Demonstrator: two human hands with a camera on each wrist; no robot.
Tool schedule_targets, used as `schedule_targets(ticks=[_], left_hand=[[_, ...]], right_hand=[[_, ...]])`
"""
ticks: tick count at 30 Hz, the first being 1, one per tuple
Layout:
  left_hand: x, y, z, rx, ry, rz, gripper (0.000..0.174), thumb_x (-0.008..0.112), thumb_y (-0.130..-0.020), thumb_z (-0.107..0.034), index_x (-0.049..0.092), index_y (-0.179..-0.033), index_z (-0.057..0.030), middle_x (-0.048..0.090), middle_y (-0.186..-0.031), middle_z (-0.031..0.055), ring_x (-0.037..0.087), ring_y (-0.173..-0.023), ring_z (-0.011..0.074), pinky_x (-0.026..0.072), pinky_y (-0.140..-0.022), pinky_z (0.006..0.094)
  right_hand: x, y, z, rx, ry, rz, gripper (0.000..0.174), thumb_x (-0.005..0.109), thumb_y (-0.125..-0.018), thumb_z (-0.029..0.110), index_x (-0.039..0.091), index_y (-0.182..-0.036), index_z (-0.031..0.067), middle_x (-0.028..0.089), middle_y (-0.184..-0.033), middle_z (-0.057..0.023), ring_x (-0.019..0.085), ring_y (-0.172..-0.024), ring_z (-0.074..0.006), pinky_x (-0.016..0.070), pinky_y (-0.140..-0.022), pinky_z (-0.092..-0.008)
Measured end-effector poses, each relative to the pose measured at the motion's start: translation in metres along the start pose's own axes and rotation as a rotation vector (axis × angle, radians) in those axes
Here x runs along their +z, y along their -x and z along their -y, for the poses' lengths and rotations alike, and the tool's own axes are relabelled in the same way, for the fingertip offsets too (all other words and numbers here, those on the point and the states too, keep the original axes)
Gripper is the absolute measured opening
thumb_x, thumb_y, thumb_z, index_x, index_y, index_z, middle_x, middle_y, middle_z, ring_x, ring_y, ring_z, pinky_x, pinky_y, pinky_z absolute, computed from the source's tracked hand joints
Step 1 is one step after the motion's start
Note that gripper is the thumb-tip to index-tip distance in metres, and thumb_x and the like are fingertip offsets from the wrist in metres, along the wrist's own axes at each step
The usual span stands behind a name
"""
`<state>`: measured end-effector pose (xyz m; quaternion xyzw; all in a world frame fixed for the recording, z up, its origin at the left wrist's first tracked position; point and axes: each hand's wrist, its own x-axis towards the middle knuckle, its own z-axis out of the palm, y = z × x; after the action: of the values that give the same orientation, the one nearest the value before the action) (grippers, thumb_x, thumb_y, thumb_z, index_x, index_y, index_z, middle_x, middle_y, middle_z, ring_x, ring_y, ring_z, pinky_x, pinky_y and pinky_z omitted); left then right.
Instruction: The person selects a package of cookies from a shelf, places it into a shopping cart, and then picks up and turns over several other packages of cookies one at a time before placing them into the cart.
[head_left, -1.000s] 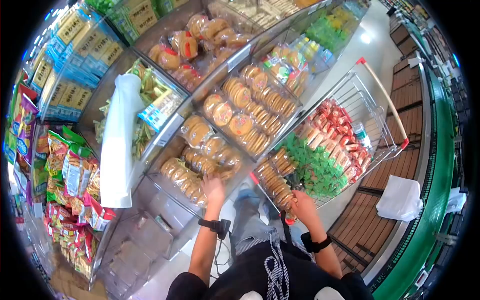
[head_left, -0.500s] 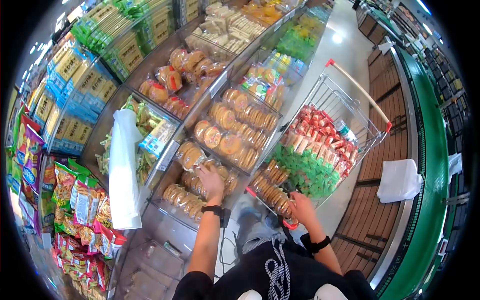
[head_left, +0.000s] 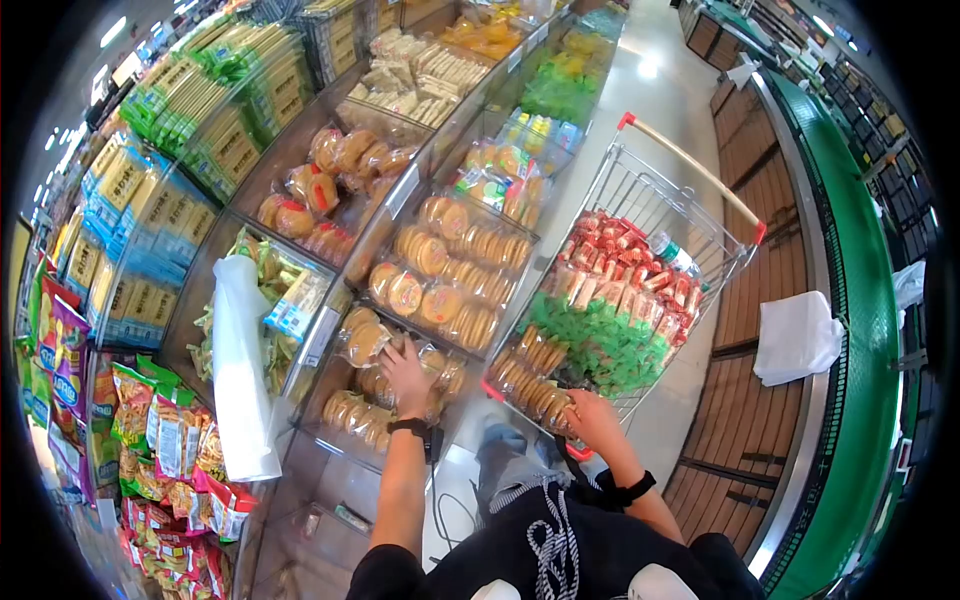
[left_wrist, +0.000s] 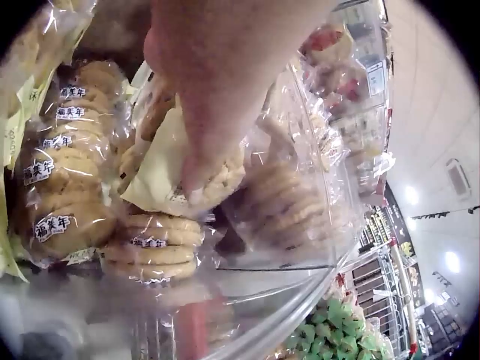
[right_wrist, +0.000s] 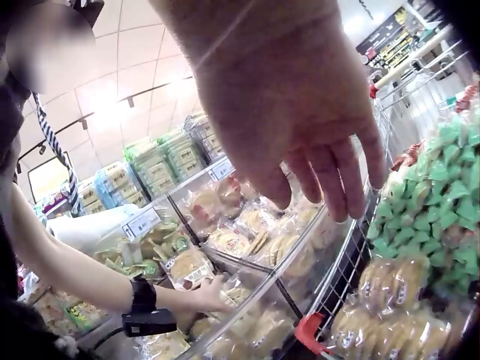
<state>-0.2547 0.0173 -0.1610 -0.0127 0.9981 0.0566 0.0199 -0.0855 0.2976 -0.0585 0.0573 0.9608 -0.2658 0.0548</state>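
Observation:
My left hand [head_left: 408, 380] is down in a clear bin of round cookies, gripping a cookie pack [left_wrist: 161, 176] with a pale yellow label. Its thumb presses on the wrapper in the left wrist view; the other fingers are hidden there. Beside it lies a long clear pack of stacked cookies [left_wrist: 67, 165] with printed seals. My right hand [right_wrist: 289, 105] hangs over the near end of the shopping cart, its fingers loosely straight and holding nothing. Just below it, cookie packs [right_wrist: 390, 330] lie in the cart.
The cart [head_left: 612, 165] also carries green-wrapped snacks [head_left: 600, 345], red-and-white packs [head_left: 610, 255] and a bottle [head_left: 672, 252]. A roll of white plastic bags [head_left: 240, 370] stands across the bins to the left. Clear dividers separate the neighbouring cookie bins [head_left: 440, 270]. A green-topped counter [head_left: 850, 300] runs along the right.
The left hand has moved from the bin's front packs to those further back and left. The right hand has loosened from the cookie packs in the cart. The head view has shifted.

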Motion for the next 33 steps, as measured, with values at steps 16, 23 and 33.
schedule_targets(ticks=[16, 23, 33], left_hand=[[-0.163, -0.003, -0.046, 0.258, 0.964, 0.46, 0.079, 0.078, -0.058, -0.023, 0.036, -0.12, 0.0009, 0.054, -0.109, 0.0175, 0.053, -0.101, 0.0258, 0.0415, -0.087, 0.0319], [-0.246, 0.045, -0.154, 0.49, 1.477, 0.505, 0.061, 0.073, -0.068, -0.013, 0.04, -0.117, -0.0012, 0.053, -0.107, 0.0092, 0.049, -0.1, 0.0159, 0.0403, -0.086, 0.0285], [-0.283, 0.082, -0.212, 0.591, 1.573, 0.636, 0.061, 0.058, -0.082, -0.011, 0.024, -0.132, -0.0035, 0.033, -0.131, 0.0109, 0.032, -0.12, 0.0168, 0.027, -0.099, 0.0299]], right_hand=[[-0.06, -0.023, -0.004, 0.035, -0.445, 0.171, 0.045, 0.06, -0.079, 0.024, 0.047, -0.113, -0.0017, 0.058, -0.102, -0.0176, 0.055, -0.097, -0.03, 0.044, -0.081, -0.0371], [-0.129, -0.032, 0.055, -0.067, -1.01, -0.046, 0.056, 0.062, -0.08, 0.025, 0.04, -0.122, -0.004, 0.055, -0.109, -0.0164, 0.054, -0.099, -0.0215, 0.0425, -0.085, -0.032], [-0.193, -0.002, 0.044, 0.147, -1.623, -0.379, 0.038, 0.054, -0.085, 0.013, 0.043, -0.118, -0.0012, 0.055, -0.108, -0.0099, 0.058, -0.089, -0.0164, 0.0526, -0.068, -0.0303]])
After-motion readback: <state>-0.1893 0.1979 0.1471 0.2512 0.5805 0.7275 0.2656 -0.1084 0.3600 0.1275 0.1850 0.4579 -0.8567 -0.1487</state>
